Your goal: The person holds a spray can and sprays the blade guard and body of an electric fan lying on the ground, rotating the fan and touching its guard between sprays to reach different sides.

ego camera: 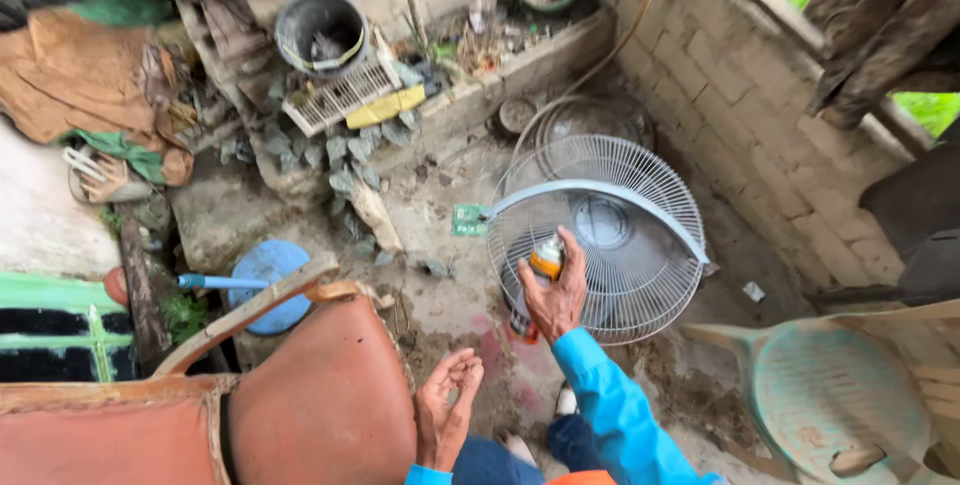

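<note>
The right hand [553, 295] is closed around a spray can [546, 261] with an orange band, held upright in front of the white fan guard [600, 235], which stands tilted on the dirty floor [450, 295] near the brick wall [740, 115]. The can sits just at the lower left of the guard's wires, its top level with the hub [603, 220]. The left hand [445, 410] is empty, its grip loose and half curled, palm up, hovering low beside the arm of the reddish chair [320, 395] and well apart from the guard.

The work in hand looks like spraying the guard or its hub. To do it well, I would keep the can upright as it is and turn the nozzle toward the wires (which way it faces now cannot be told, since the fingers cover it). The guard leans with nothing seen bracing it, so the free hand would serve better on the rim, steadying it against the push of the spray. Short bursts, worked across the wires, should wet them evenly without pooling at the bottom. The small green circuit board [468, 220] lying just left of the guard is likely to catch overspray; angle the can away from it.

A pale plastic chair [840, 405] stands to the right, and a blue dish [268, 280] lies on the floor to the left.
</note>
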### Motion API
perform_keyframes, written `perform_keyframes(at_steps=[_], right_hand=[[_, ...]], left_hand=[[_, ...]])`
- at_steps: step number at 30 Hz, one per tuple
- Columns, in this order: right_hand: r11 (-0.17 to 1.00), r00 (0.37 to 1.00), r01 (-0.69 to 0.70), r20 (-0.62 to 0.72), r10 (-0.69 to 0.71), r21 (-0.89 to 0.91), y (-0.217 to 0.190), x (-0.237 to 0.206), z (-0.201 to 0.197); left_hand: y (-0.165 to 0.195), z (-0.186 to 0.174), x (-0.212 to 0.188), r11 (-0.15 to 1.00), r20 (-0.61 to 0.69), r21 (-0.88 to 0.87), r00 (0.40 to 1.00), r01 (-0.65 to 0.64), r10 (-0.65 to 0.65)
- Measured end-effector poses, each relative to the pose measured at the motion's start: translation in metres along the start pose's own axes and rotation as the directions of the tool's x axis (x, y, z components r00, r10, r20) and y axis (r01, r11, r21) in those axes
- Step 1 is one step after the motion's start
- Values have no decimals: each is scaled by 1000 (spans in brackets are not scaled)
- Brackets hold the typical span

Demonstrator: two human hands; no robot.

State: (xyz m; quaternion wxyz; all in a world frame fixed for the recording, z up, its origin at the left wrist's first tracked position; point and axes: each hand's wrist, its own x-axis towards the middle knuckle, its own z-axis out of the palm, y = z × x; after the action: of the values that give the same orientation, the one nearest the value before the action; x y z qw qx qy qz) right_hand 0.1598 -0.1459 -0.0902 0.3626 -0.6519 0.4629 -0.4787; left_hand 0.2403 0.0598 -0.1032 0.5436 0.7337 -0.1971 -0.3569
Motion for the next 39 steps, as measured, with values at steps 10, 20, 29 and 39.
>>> perform_keyframes(at_steps=[10,20,29,39], right_hand=[[999,991,-38,127,38,5,17,-11,55],[977,959,-208,206,196,38,-10,-33,30],[786,969,245,123,-214,-567,-72,9,41],[745,939,135,325,114,-653,-58,-50,124]], left_hand=[[2,-12,58,999,134,-19,990,50,-47],[24,-43,132,999,229,-18,972,-39,42],[41,-60,161,997,309,-38,949,-61,69],[37,-99,185,982,345,-186,937,6,59]])
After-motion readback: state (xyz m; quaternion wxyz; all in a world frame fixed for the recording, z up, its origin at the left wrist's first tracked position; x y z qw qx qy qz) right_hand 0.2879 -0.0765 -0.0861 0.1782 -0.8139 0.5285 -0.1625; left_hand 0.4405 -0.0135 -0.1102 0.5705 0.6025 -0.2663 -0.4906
